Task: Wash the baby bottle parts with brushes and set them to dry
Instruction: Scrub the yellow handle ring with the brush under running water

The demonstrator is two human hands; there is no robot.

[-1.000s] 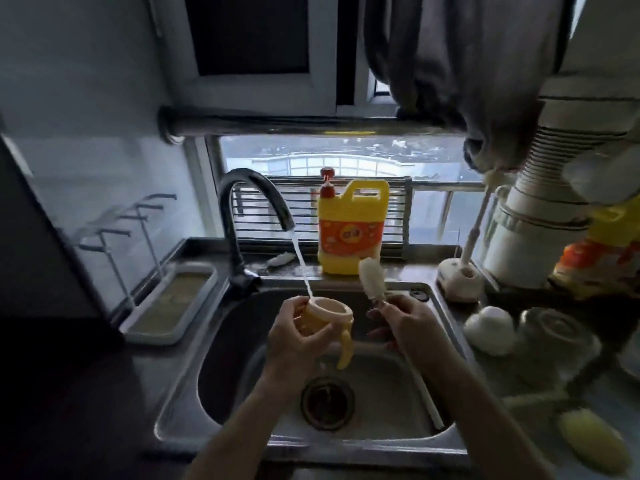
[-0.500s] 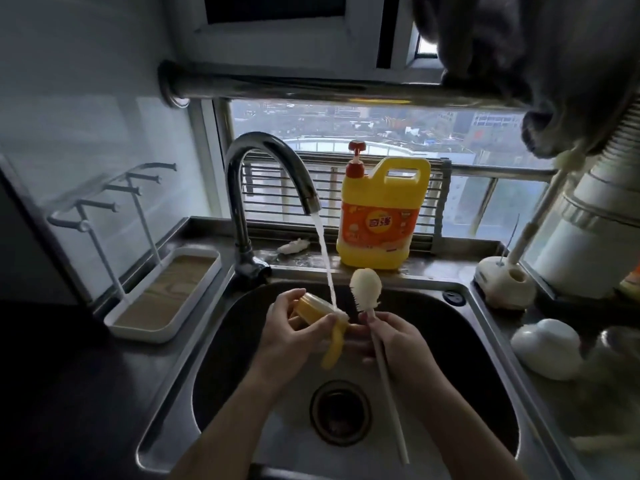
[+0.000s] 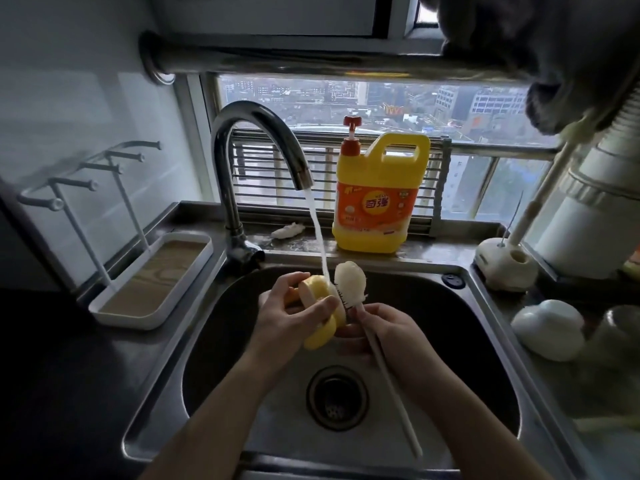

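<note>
A barred window looks out on grey city blocks behind a dark steel bench (image 3: 69, 375) and its deep, round-cornered sink (image 3: 485, 344). A curved chrome tap (image 3: 256, 129) runs a thin stream of water (image 3: 317, 230) onto the yellow bottle part (image 3: 320, 336), a smooth plastic ring with a looped handle, held over the basin. The left hand (image 3: 287, 317) grips that ring, thumb across it. The right hand (image 3: 391, 337) pinches the long white stem of a bottle brush (image 3: 349, 282), whose pale sponge head and dark bristle collar touch the ring's rim. On the ledge stands a yellow detergent jug (image 3: 377, 206) with a red pump; its orange label reads "奇强". Left of the sink sits a white drying rack (image 3: 152, 282) with pegs and a wood-grain tray. To the right are a white brush stand (image 3: 502, 268) and a rounded white object (image 3: 547, 334).
</note>
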